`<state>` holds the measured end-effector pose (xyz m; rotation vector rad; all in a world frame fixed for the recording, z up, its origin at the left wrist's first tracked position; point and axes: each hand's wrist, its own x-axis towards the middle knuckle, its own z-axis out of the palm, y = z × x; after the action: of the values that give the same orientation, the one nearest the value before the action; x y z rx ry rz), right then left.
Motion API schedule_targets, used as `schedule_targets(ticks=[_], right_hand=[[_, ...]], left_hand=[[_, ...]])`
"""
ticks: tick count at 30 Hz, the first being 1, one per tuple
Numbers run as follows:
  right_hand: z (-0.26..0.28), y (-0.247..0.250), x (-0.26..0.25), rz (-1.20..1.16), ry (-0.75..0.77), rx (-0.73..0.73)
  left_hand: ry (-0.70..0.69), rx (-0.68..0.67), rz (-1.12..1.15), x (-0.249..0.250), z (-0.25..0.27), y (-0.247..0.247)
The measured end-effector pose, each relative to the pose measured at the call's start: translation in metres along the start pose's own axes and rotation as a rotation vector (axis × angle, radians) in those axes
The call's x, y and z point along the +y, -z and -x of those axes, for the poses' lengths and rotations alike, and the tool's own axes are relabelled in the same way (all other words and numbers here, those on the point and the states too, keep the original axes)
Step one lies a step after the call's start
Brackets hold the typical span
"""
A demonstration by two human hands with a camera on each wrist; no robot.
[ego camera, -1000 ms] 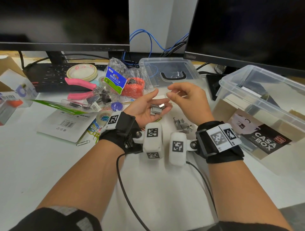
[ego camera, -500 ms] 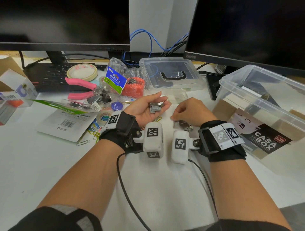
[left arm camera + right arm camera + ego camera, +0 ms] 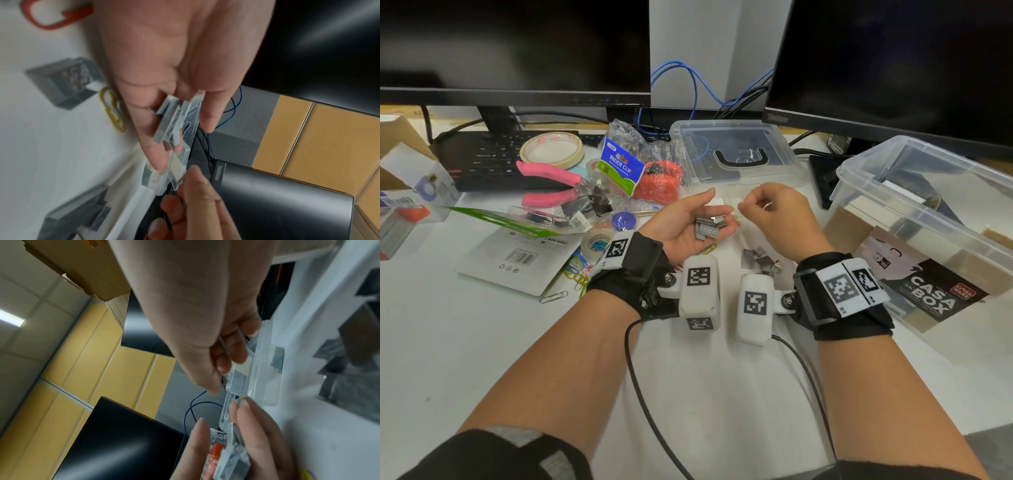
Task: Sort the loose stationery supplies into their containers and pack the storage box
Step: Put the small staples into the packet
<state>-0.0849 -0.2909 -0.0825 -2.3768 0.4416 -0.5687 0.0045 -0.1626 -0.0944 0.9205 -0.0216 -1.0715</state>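
Left hand (image 3: pixel 681 222), frame centre: palm up, fingers relaxed, carrying staple strips (image 3: pixel 710 226); right hand (image 3: pixel 777 219) beside: fingertips curled, pinching one thin staple strip (image 3: pixel 223 345)

Bare desk (image 3: pixel 465 342) lies open near me. Clutter (image 3: pixel 585 205) blocks my left, the box (image 3: pixel 928 212) my right, the lid (image 3: pixel 736 157) ahead; loose staples (image 3: pixel 758 260) sit between my wrists.

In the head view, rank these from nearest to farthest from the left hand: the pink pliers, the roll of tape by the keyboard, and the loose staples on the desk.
From the left hand:
1. Loose staples, on the desk just right of its wrist.
2. Pink pliers, off to its left.
3. Roll of tape, farther back-left on the keyboard.
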Motion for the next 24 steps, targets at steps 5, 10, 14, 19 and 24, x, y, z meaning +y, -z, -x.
schedule_targets(ticks=[5, 10, 14, 19, 24], right_hand=[[0.001, -0.006, -0.007, -0.122, 0.054, -0.027], [0.003, -0.005, -0.007, -0.072, 0.064, -0.071], [0.004, 0.005, -0.002, -0.051, -0.021, -0.08], [0.011, 0.016, 0.008, 0.04, -0.22, -0.288], [0.013, 0.017, 0.007, 0.169, -0.25, -0.446]], left_hand=[[-0.008, -0.078, -0.017, -0.001, 0.0, -0.001], [0.008, -0.126, 0.017, -0.002, 0.002, -0.002], [0.01, -0.072, 0.082, -0.003, 0.0, -0.001], [-0.026, -0.004, 0.064, -0.003, -0.001, -0.002], [-0.037, 0.005, 0.07, -0.003, -0.001, -0.002]])
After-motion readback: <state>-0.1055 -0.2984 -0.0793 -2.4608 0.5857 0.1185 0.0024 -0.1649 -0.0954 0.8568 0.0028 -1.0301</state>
